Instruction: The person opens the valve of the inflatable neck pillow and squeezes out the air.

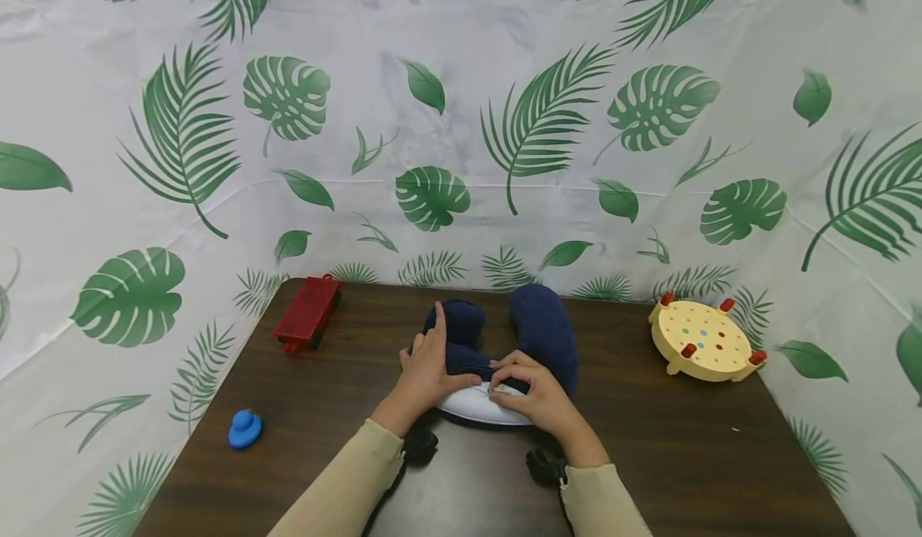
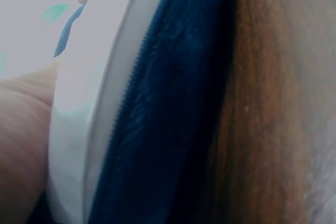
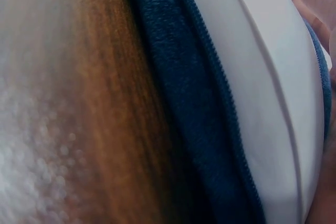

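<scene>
- Neck pillow (image 1: 545, 337), navy, plush, U-shaped, mid-worktop (image 1: 648, 449), opening toward 12 o'clock.
- Zip (image 3: 223, 87) open along its 6 o'clock curve; smooth white inner (image 1: 479, 407) with a raised seam bulges out.
- My left hand (image 1: 425, 369): index and thumb spread straight, lying over the pillow's 9 o'clock side, thumb on the white inner.
- My right hand (image 1: 529, 389): curled, thumb and fingertips pinching at the white inner; exact bit pinched too small to tell.
- Hands hide part of pillow; both wrist views blurry, crop it. Zip pull can't be made out. Sleeves (image 1: 353, 473) and worktop cut off at 6 o'clock.
- Count: one pillow, two hands, two black wrist mounts (image 1: 420, 446), one red toy cart (image 1: 308, 313) at 10 o'clock, one blue knobbed piece (image 1: 245, 429) near 8, one round yellow piece (image 1: 702, 337) at 3, four red pegs (image 1: 688, 351) on it.
</scene>
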Tool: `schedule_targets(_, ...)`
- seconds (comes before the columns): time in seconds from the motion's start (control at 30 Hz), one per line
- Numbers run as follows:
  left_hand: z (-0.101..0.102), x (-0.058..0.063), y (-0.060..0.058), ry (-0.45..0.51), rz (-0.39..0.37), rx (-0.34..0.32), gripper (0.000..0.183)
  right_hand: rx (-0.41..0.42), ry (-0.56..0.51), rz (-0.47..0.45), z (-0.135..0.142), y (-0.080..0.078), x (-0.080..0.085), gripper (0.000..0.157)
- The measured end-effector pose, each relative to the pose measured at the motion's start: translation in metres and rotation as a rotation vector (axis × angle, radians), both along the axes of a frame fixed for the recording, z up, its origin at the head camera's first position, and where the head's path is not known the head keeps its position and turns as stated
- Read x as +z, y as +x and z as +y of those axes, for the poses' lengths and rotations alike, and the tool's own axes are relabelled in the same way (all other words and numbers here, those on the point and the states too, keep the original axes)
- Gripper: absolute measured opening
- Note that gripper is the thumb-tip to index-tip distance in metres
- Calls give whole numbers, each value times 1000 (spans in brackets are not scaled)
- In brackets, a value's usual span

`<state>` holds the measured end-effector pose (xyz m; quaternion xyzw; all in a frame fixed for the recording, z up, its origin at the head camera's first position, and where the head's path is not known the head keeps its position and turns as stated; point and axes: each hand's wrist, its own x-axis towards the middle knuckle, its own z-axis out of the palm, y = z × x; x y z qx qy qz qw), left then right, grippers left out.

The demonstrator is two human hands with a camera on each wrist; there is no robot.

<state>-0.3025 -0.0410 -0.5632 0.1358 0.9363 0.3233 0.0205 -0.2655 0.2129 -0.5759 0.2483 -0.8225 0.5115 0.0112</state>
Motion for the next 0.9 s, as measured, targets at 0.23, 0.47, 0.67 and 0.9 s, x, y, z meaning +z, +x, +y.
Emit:
schedule_targets(0.23, 0, -1, 0, 0, 7, 1, 150, -1, 3, 3, 0, 0, -1, 14)
schedule_targets(0.47, -1, 1, 2, -34, 26, -23, 145, -2, 13, -4, -1, 0, -2, 15)
schedule_targets(0.67, -2, 1, 1, -42, 22, -24, 143, 2, 13, -1, -1, -1, -2, 15)
schedule_targets(0.9, -1, 0, 0, -28, 15, -17, 138, 6, 10, 24, 0, -1, -5, 14)
